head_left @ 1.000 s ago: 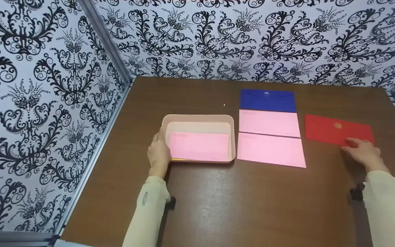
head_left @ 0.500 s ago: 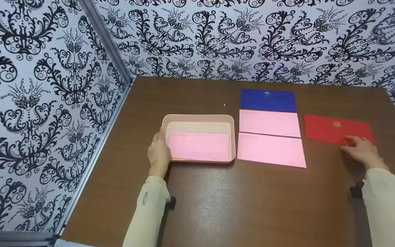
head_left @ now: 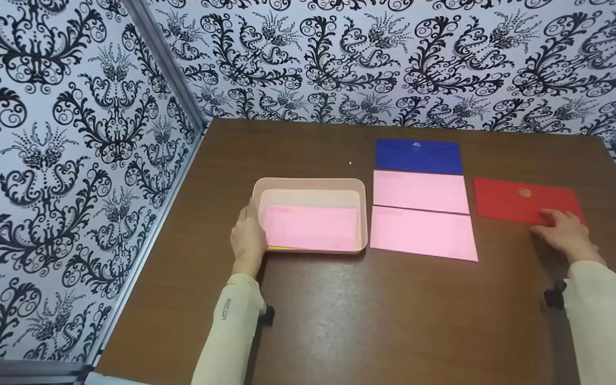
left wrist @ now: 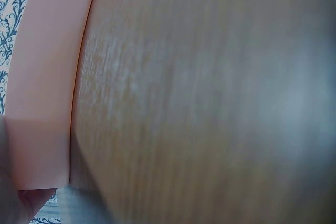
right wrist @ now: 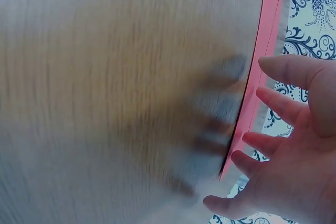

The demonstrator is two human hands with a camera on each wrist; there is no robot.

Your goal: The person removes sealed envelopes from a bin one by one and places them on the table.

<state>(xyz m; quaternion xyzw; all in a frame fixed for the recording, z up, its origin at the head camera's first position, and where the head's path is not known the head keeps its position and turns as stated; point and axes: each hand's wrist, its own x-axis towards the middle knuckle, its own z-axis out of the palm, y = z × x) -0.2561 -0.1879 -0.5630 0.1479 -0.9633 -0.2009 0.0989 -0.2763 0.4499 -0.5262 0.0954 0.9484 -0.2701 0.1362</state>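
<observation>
My left hand (head_left: 247,233) grips the left side of a pale peach tray (head_left: 310,184) by its near corner; in the left wrist view only a bit of the hand shows beside the tray's outer wall (left wrist: 44,93). My right hand (head_left: 564,232) rests its fingertips on the near edge of a red envelope (head_left: 500,200) with a gold emblem, towards its right end. Seen from the right wrist, the fingers are spread and fairly straight along that red edge. A pink envelope (head_left: 310,227) lies inside the tray, with a yellow strip (head_left: 281,248) showing under its near edge.
Between tray and red envelope, two pink envelopes (head_left: 420,191) and a blue envelope (head_left: 417,158) lie in a column, the blue one farthest back. They lie on a brown wooden table (head_left: 367,321), and patterned panels (head_left: 340,59) enclose it at the back and left.
The red envelope has slid and turned very slightly to the left under my right hand. My left hand and the tray have stayed in place.
</observation>
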